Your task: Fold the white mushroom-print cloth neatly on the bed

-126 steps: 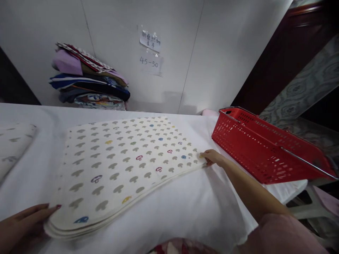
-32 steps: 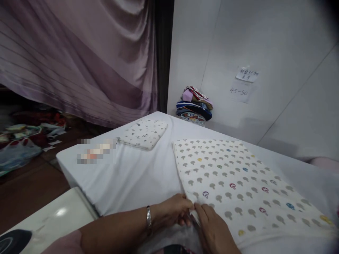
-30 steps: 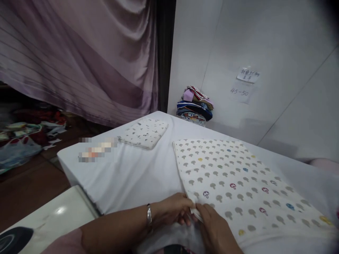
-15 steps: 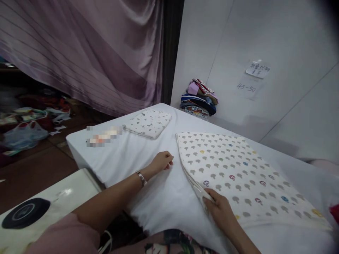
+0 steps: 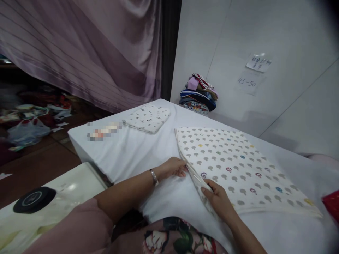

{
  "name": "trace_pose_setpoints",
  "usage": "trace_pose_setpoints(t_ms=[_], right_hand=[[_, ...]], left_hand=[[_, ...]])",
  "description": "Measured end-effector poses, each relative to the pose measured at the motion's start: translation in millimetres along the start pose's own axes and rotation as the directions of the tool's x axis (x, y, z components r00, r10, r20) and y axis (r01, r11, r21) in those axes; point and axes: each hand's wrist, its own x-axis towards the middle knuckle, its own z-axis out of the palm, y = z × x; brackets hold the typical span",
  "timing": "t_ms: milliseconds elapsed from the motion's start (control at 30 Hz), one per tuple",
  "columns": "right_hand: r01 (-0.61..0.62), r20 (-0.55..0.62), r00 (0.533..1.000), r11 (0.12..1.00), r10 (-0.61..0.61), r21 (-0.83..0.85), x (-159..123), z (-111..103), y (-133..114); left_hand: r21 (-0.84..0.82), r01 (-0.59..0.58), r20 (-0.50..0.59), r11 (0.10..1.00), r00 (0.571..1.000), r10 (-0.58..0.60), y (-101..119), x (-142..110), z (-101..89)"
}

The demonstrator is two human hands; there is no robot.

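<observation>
A cream cloth with a grey and coloured mushroom print, folded like a baby blanket [image 5: 225,158], lies flat on the white-covered table [image 5: 148,158]. My right hand [image 5: 218,197] pinches its near left edge between thumb and fingers, lifting the layers a little. Farther up that same edge, my left hand [image 5: 173,167] has its thumb and forefinger closed at the border, the other fingers curled below. A silver bracelet circles the left wrist. Toward the far left corner rests a smaller folded white cloth [image 5: 148,119] with a tiny print.
Beside that cloth is a pixelated item [image 5: 104,131]. Folded clothes [image 5: 198,93] are stacked against the wall under paper notes [image 5: 258,63]. A pale surface with a round black object [image 5: 34,200] stands at left, a purple curtain [image 5: 106,46] hangs behind, and plastic bags [image 5: 29,132] lie on the floor.
My left hand has moved right, from above the white cover to the blanket's edge. My right hand still grips the edge. The view has shifted slightly.
</observation>
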Motion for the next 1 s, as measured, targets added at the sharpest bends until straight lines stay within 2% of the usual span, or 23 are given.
trace_pose_setpoints(t_ms=[433, 600, 700, 833, 1000], right_hand=[[0.040, -0.045, 0.998, 0.998, -0.038, 0.045, -2.8, 2.6, -3.5], [0.049, -0.010, 0.999, 0.997, -0.049, 0.053, -3.2, 3.6, -4.4], [0.070, 0.003, 0.998, 0.997, -0.070, 0.038, -3.6, 4.9, -4.9], [0.088, -0.020, 0.996, 0.996, -0.088, 0.021, -6.0, 5.7, -6.4], [0.080, 0.014, 0.997, 0.996, -0.081, 0.047, -8.5, 6.7, -11.0]], left_hand=[[-0.140, 0.002, -0.018, 0.990, 1.000, -0.005, -0.9, 13.0, 6.5], [-0.201, -0.033, 0.001, 0.979, 0.999, 0.034, 0.8, 17.5, 12.8], [-0.200, -0.032, 0.004, 0.979, 0.999, 0.033, 1.2, 20.4, 14.6], [-0.156, -0.030, -0.004, 0.987, 1.000, 0.030, 0.0, 18.0, 7.9], [-0.088, -0.025, 0.064, 0.996, 0.997, 0.031, -1.3, 12.2, -2.3]])
